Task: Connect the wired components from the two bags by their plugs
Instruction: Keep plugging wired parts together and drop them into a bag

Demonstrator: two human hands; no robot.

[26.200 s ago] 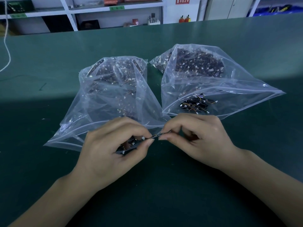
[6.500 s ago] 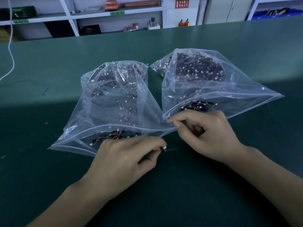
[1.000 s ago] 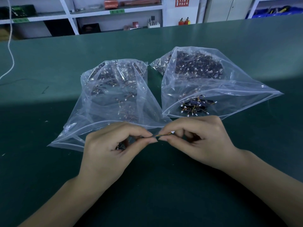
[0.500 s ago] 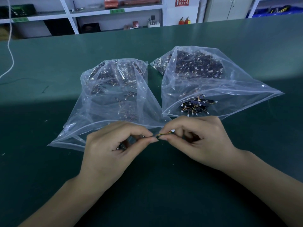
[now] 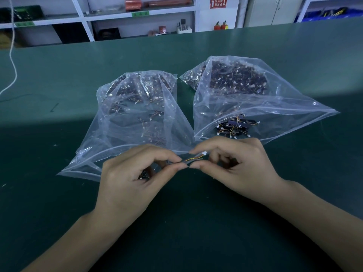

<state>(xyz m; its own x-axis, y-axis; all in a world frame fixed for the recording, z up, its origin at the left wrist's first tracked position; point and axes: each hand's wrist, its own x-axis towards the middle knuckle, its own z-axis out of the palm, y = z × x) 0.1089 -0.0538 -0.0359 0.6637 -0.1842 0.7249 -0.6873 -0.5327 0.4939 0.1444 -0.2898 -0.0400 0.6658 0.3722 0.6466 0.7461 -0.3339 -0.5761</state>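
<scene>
Two clear plastic bags lie side by side on the green table, the left bag point(image 5: 133, 122) and the right bag point(image 5: 255, 103), each full of small dark wired components with white plugs. In front of their open mouths my left hand point(image 5: 133, 177) and my right hand point(image 5: 235, 165) meet fingertip to fingertip. Between them runs a thin yellow-wired component point(image 5: 193, 159). My left thumb and forefinger pinch one end. My right thumb and forefinger pinch the other end, with a white plug point(image 5: 204, 153) showing at the right forefinger. A dark part sits hidden inside my left palm.
A loose cluster of components point(image 5: 235, 127) lies at the right bag's mouth. The green table point(image 5: 59, 134) stretches far on all sides. A white cord point(image 5: 12, 61) hangs at the far left. Shelving and cabinets stand behind the table's far edge.
Both hands stay together on the wired piece, barely moving in the last second. About six seconds ago they were apart, the left down on the table and the right at the right bag's mouth.
</scene>
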